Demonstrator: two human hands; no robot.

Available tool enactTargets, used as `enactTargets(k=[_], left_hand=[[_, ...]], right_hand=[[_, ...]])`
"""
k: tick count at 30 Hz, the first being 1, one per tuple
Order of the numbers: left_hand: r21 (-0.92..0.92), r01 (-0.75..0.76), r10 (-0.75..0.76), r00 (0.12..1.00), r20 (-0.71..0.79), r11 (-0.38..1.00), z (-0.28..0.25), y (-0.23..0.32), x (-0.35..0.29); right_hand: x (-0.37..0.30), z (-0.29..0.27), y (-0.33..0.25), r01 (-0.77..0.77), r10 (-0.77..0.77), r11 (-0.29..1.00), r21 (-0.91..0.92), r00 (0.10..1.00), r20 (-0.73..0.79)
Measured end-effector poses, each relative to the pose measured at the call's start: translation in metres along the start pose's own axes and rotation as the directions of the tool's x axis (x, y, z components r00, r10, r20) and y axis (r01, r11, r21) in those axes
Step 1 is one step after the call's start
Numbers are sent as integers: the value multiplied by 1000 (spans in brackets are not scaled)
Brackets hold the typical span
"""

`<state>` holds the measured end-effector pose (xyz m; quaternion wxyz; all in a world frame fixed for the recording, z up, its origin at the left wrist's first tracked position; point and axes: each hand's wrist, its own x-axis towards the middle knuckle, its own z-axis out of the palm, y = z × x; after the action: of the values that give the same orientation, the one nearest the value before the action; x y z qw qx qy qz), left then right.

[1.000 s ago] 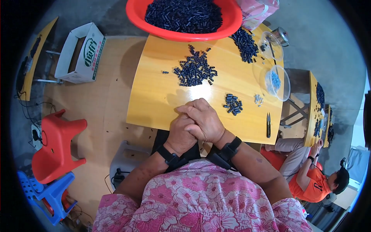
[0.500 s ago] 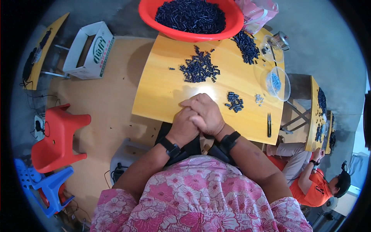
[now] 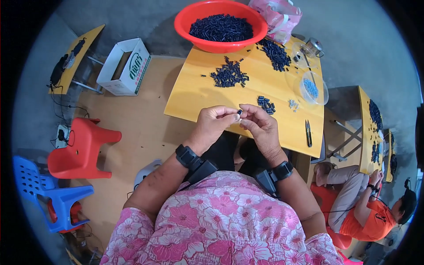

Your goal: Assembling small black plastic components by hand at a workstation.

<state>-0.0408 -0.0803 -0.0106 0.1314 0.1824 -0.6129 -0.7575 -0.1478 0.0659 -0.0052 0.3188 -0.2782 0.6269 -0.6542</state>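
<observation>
My left hand (image 3: 213, 126) and my right hand (image 3: 263, 130) meet just over the front edge of the yellow table (image 3: 194, 95). Between their fingertips is a small black cylindrical piece (image 3: 240, 112), pinched from both sides; the fingers hide part of it. Beyond my right hand lies a small group of black cylindrical pieces (image 3: 266, 105). Some tiny pale pieces (image 3: 293, 105) are scattered beside that group. A bigger pile of the black pieces (image 3: 230, 73) sits farther back. Black thread snips (image 3: 308, 133) rest near the right edge.
A red basin (image 3: 221, 46) full of black pieces stands at the back, near a pink bag (image 3: 278, 20). Clear tubs (image 3: 321, 93), one holding blue bits, stand at right. Red (image 3: 84, 152) and blue (image 3: 66, 194) chairs are left; a person in orange (image 3: 369, 221) sits right.
My hands were clasped together; now they are apart, pinching a small black piece between their fingertips. The view has shifted, with the table sitting slightly differently in it.
</observation>
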Motion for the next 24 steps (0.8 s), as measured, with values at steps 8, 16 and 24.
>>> enactTargets(k=[8,16,24], left_hand=[[-185,169,-158,985,71,968,25,4,-28],[-236,236,-201,966,161,943,49,10,-40],[-255,216,-154,958,242,942,52,-9,-49]], right_hand=[[-35,3,9,239,-236,971,24,969,-78],[-58,-9,1,393,-442,880,-265,883,-159],[-82,-24,6,350,-392,914,-207,893,-222]])
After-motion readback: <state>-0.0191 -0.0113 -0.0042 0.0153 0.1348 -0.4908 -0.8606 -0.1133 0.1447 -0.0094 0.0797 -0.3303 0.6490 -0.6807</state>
